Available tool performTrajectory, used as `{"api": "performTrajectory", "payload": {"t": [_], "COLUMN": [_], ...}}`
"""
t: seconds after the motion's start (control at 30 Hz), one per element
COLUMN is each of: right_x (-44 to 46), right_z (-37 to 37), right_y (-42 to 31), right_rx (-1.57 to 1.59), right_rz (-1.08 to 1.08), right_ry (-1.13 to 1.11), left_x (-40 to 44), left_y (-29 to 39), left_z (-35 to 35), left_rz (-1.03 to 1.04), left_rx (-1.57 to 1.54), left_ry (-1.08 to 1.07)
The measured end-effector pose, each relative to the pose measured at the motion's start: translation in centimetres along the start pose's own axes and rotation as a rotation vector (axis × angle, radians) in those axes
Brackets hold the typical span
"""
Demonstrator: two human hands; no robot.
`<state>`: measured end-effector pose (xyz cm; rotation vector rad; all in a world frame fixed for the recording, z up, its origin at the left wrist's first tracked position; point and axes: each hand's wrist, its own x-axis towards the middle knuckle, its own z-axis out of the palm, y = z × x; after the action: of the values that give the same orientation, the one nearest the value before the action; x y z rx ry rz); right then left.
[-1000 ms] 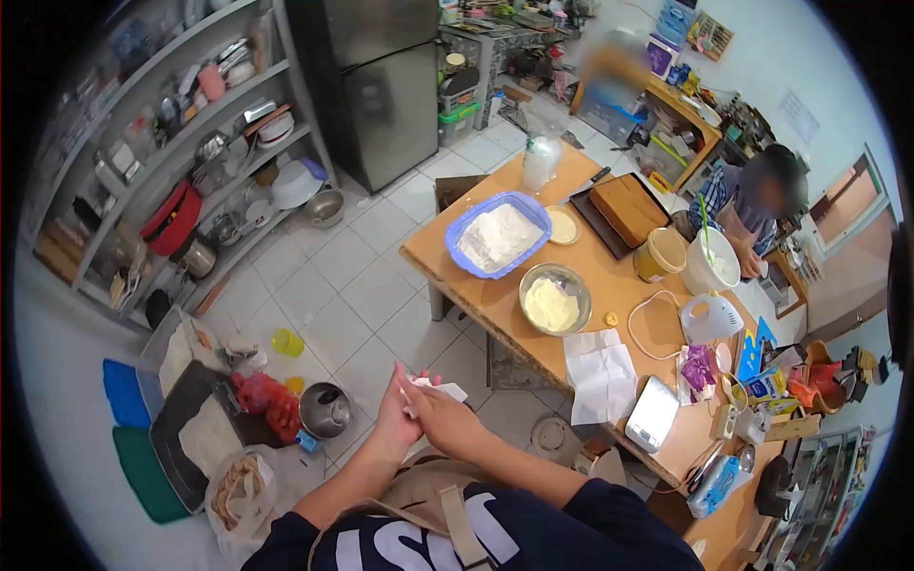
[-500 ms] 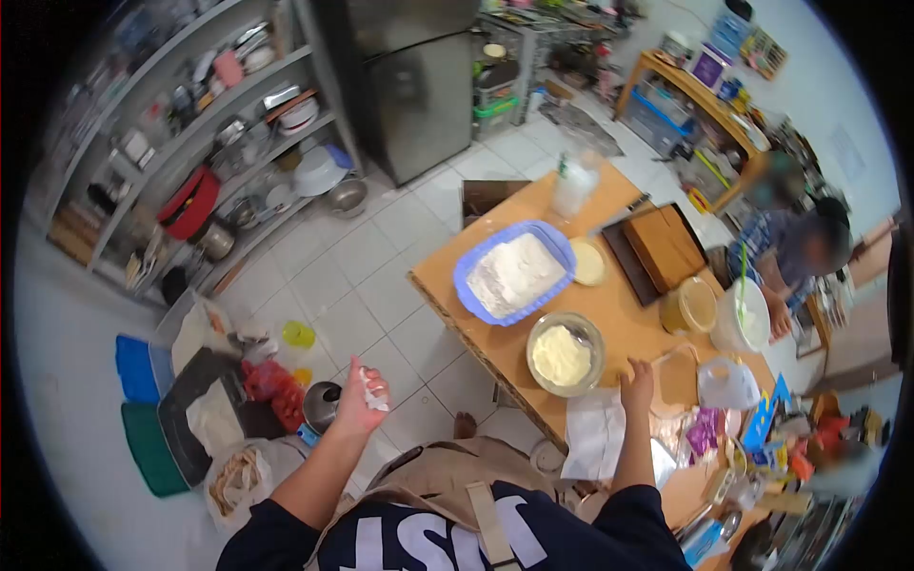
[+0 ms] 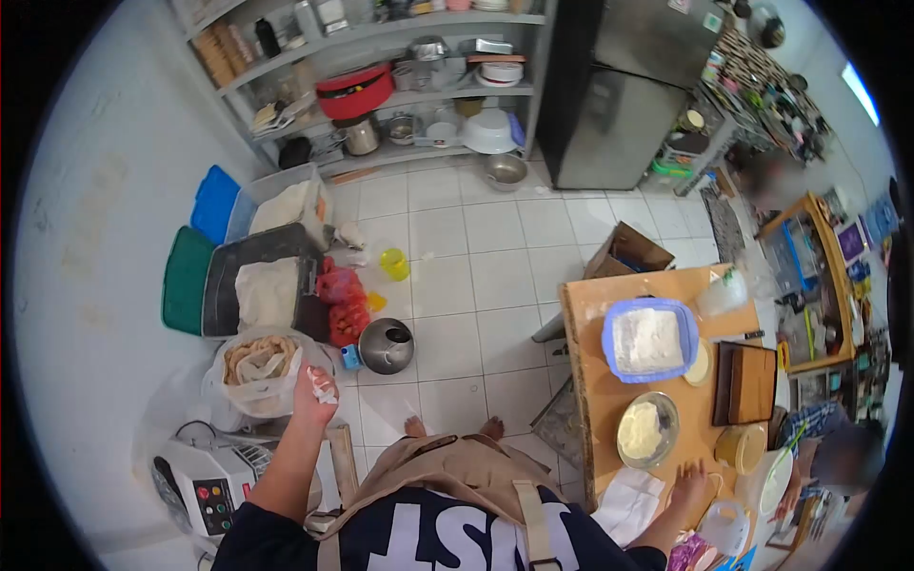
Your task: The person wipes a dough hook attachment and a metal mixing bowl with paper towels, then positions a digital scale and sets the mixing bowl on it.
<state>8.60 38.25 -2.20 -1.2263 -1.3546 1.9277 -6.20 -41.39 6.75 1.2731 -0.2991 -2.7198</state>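
Note:
My left hand (image 3: 312,395) is closed on a small crumpled white scrap (image 3: 326,388), whose exact kind I cannot make out. It is by a bag of peels or crusts (image 3: 262,366), and I cannot tell whether they touch. My right hand (image 3: 690,483) is low over the table with its fingers apart, beside a sheet of white paper (image 3: 630,502). Near it stands a clear bowl of pale yellow cream or butter (image 3: 645,433). Beyond that is a lilac basin of white powder (image 3: 650,340).
A steel pot (image 3: 387,346) stands on the floor near red plastic bags (image 3: 343,295) and an open dark bin (image 3: 309,285). A machine with red and green buttons (image 3: 214,495) is at lower left. A co-worker (image 3: 838,457) stands across the wooden table (image 3: 595,305).
The view has swung left, so the table now lies further right and the machine has come into sight. My left hand is now beside the bag of peels or crusts, still closed on the white scrap.

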Motion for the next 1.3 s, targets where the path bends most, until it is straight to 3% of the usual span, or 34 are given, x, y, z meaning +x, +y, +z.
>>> {"api": "performTrajectory", "payload": {"t": [0.07, 0.17, 0.23, 0.27, 0.3, 0.33, 0.4, 0.47, 0.53, 0.7, 0.83, 0.97, 1.07, 1.23, 1.3], "right_x": [-0.7, -6.2, -4.7, -4.9, -8.6, -9.3, -15.0, -17.9, -21.3, -32.2, -37.8, -38.7, -33.5, -25.7, -23.5], "right_z": [2.5, 11.0, 11.1, 11.7, 14.8, 15.3, 17.9, 15.3, 11.4, 1.5, -5.5, -10.8, -13.5, -5.3, -3.0], "right_y": [-2.8, -6.2, -5.1, -4.2, -5.3, -4.4, -4.9, -3.2, -1.3, 2.5, 4.8, 6.5, 9.0, 3.0, 1.1], "right_rx": [0.505, 0.667, 0.808, 0.867, 0.936, 0.965, 0.786, 0.802, 0.74, 0.422, 0.166, 0.042, -0.671, -1.099, -1.26], "right_rz": [0.113, -0.023, 0.008, 0.063, 0.112, 0.071, -0.041, -0.038, 0.004, 0.061, 0.017, 0.005, -0.269, -0.475, -0.325], "right_ry": [-0.122, -0.251, -0.611, -0.672, -0.52, -0.84, -0.157, -0.196, -0.017, 0.457, 0.612, 0.702, 0.635, 0.065, -0.016], "left_x": [-0.1, 0.1, 1.7, 3.1, 3.8, 4.2, 4.9, 6.2, 7.0, 8.3, 4.3, 0.4, -2.2, -5.7, -8.0], "left_y": [2.4, 4.0, 5.1, 5.4, 5.5, 5.7, 5.9, 5.1, 3.5, -3.8, -11.7, -18.4, -22.6, -29.2, -31.3], "left_z": [-2.7, -5.2, -7.0, -7.4, -7.1, -6.4, -4.6, -2.1, 0.0, 2.9, 4.7, 4.3, 3.1, -0.5, -1.5], "left_rz": [0.003, -0.046, -0.115, -0.172, -0.209, -0.25, -0.326, -0.402, -0.479, -0.812, -0.968, -1.047, -1.063, -1.011, -0.989], "left_rx": [-0.032, -0.054, -0.017, 0.012, -0.005, -0.019, 0.122, 0.202, 0.221, 0.473, 0.619, 0.741, 0.824, 0.841, 0.867], "left_ry": [0.043, 0.118, -0.006, -0.078, -0.111, -0.141, -0.138, -0.118, -0.071, -0.198, -0.247, -0.253, -0.293, -0.252, -0.245]}}
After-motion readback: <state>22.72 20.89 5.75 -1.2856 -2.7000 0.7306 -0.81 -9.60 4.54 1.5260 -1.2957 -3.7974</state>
